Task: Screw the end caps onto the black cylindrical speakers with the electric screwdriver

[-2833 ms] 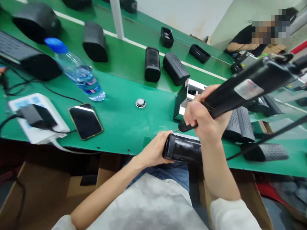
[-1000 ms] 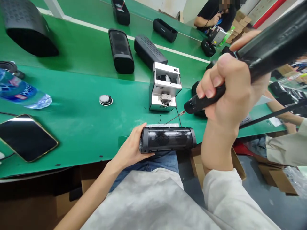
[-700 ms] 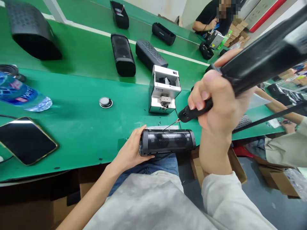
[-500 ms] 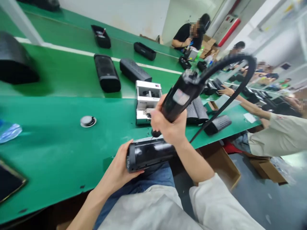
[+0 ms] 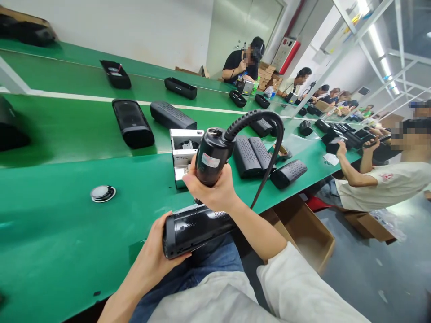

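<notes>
My left hand (image 5: 158, 242) is closed around the left end of a black cylindrical speaker (image 5: 193, 229), which lies tilted at the table's near edge above my lap. The fist of my right hand (image 5: 217, 190) wraps around a black electric screwdriver (image 5: 209, 161). Its thick cord (image 5: 281, 130) loops over to the right and drops past the edge. The screwdriver stands nearly upright over the speaker's upper side, and my hand and the speaker hide most of its tip. Just behind the hand is a silver screw feeder (image 5: 180, 154), partly covered by the tool.
A round speaker driver (image 5: 102, 193) lies on the green table (image 5: 60, 233) at left. Dark speaker (image 5: 133, 123) and grey speaker covers (image 5: 249, 157) stand farther back. An open cardboard box (image 5: 313, 233) is below the edge at right, near a seated co-worker (image 5: 387, 179).
The view has shifted, showing more of the room at right. My screwdriver now stands more upright over the speaker. The co-worker's hands at right are now raised, holding dark parts.
</notes>
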Demonstrator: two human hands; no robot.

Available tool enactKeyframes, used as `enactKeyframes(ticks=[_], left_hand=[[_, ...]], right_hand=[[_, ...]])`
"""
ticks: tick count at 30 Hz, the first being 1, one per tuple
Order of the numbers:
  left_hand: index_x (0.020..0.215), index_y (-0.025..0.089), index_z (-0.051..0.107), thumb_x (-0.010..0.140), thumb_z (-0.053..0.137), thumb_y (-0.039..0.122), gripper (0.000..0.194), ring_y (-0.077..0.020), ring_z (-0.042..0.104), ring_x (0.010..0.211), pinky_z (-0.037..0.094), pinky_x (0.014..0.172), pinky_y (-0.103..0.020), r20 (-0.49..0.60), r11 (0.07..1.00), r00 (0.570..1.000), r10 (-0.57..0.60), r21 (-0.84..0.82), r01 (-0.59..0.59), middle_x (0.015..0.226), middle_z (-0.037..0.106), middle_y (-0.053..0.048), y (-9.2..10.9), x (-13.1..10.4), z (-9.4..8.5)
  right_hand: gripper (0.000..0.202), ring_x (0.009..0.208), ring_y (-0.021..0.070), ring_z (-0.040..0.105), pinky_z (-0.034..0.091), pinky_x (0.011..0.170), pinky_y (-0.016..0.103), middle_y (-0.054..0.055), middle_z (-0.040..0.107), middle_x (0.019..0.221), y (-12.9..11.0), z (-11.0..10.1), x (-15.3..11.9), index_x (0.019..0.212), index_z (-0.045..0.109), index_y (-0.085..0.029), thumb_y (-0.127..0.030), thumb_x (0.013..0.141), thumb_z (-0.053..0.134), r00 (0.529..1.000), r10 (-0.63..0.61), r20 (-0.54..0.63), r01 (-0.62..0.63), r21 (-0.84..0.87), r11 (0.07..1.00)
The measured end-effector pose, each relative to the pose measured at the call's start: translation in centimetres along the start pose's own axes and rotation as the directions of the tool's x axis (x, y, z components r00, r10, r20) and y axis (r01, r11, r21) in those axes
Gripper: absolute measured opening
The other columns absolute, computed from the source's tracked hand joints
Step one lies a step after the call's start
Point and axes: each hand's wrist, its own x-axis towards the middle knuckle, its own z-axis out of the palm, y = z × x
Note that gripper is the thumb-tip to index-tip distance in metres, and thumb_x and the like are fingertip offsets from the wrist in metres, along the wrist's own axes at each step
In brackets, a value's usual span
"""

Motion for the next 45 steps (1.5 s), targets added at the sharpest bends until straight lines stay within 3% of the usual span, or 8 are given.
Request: enactKeyframes(ticks=[8, 12, 15, 18, 26, 31, 37, 45], left_hand=[[0.172, 0.031, 0.027, 0.083, 0.095, 0.033, 0.113, -0.0455, 0.058, 0.155, 0.052, 0.126, -0.068, 0.006, 0.999, 0.999, 0.037, 0.011, -0.037, 0.166, 0.051, -0.020, 1.2, -0.1, -0.2], [0.175, 0.032, 0.021, 0.082, 0.097, 0.032, 0.120, -0.0464, 0.053, 0.158, 0.050, 0.128, -0.070, 0.026, 0.999, 0.999, 0.038, 0.020, -0.039, 0.169, 0.048, -0.021, 1.3, -0.2, -0.2], [0.176, 0.034, 0.020, 0.082, 0.098, 0.032, 0.122, -0.0461, 0.054, 0.157, 0.051, 0.127, -0.069, 0.030, 0.999, 0.999, 0.031, 0.017, -0.031, 0.169, 0.048, -0.020, 1.4, -0.2, -0.3], [0.176, 0.035, 0.021, 0.081, 0.098, 0.032, 0.122, -0.0454, 0.057, 0.156, 0.052, 0.127, -0.067, 0.029, 1.000, 0.999, 0.024, 0.009, -0.024, 0.168, 0.050, -0.019, 1.5, -0.2, -0.3], [0.177, 0.035, 0.016, 0.082, 0.099, 0.032, 0.126, -0.0463, 0.054, 0.158, 0.049, 0.129, -0.068, 0.041, 1.000, 0.999, 0.022, 0.013, -0.023, 0.169, 0.047, -0.020, 1.5, -0.2, -0.3], [0.177, 0.034, 0.015, 0.085, 0.097, 0.036, 0.123, -0.0463, 0.051, 0.160, 0.048, 0.130, -0.067, 0.057, 0.999, 0.998, 0.028, 0.015, -0.029, 0.171, 0.044, -0.021, 1.6, -0.2, -0.4], [0.177, 0.033, 0.016, 0.084, 0.097, 0.038, 0.123, -0.0457, 0.053, 0.159, 0.050, 0.129, -0.066, 0.058, 0.999, 0.998, 0.012, 0.034, -0.014, 0.170, 0.046, -0.020, 1.5, -0.2, -0.5], [0.177, 0.033, 0.018, 0.086, 0.095, 0.042, 0.119, -0.0463, 0.052, 0.159, 0.050, 0.128, -0.067, 0.055, 0.999, 0.998, 0.029, 0.041, -0.032, 0.171, 0.046, -0.020, 1.3, -0.2, -0.5]], right_hand=[[0.037, 0.039, 0.0127, 0.051, 0.045, 0.040, 0.031, -0.010, 0.060, 0.063, -0.7, -1.2, 0.1, 0.103, 0.067, -0.031, -0.037, 0.084, 0.098, 0.984, -0.170, 0.060, 0.166, 0.062, 0.984], [0.027, 0.040, 0.0125, 0.044, 0.040, 0.041, 0.031, -0.011, 0.048, 0.059, -3.4, -2.0, 2.8, 0.104, 0.066, -0.034, -0.031, 0.092, 0.090, 0.884, -0.454, -0.116, 0.457, 0.005, 0.889], [0.034, 0.042, 0.0117, 0.043, 0.041, 0.045, 0.030, -0.011, 0.043, 0.058, -3.2, -1.7, 5.8, 0.094, 0.057, -0.031, -0.036, 0.093, 0.091, 0.804, -0.560, -0.200, 0.557, -0.074, 0.827], [0.042, 0.042, 0.0105, 0.043, 0.045, 0.049, 0.031, -0.011, 0.041, 0.060, -1.2, -1.0, 8.2, 0.094, 0.053, -0.030, -0.054, 0.095, 0.088, 0.773, -0.601, -0.202, 0.577, -0.171, 0.799], [0.046, 0.045, 0.0090, 0.046, 0.038, 0.049, 0.031, -0.008, 0.047, 0.068, 2.8, -1.3, 11.1, 0.108, 0.051, -0.032, -0.075, 0.103, 0.066, 0.798, -0.575, -0.179, 0.493, -0.352, 0.795], [0.063, 0.045, 0.0071, 0.040, 0.035, 0.045, 0.031, -0.010, 0.048, 0.064, 1.8, -1.6, 9.6, 0.104, 0.054, -0.031, -0.087, 0.087, 0.078, 0.833, -0.523, -0.178, 0.462, -0.294, 0.836], [0.023, 0.038, 0.0119, 0.035, 0.032, 0.036, 0.032, -0.011, 0.040, 0.055, -2.9, -3.9, 4.6, 0.095, 0.064, -0.032, -0.032, 0.085, 0.085, 0.856, -0.468, -0.220, 0.434, -0.184, 0.882], [0.022, 0.038, 0.0128, 0.038, 0.035, 0.037, 0.032, -0.009, 0.040, 0.057, -5.4, -5.3, 1.2, 0.094, 0.065, -0.033, -0.028, 0.086, 0.084, 0.863, -0.450, -0.231, 0.399, -0.236, 0.886]])
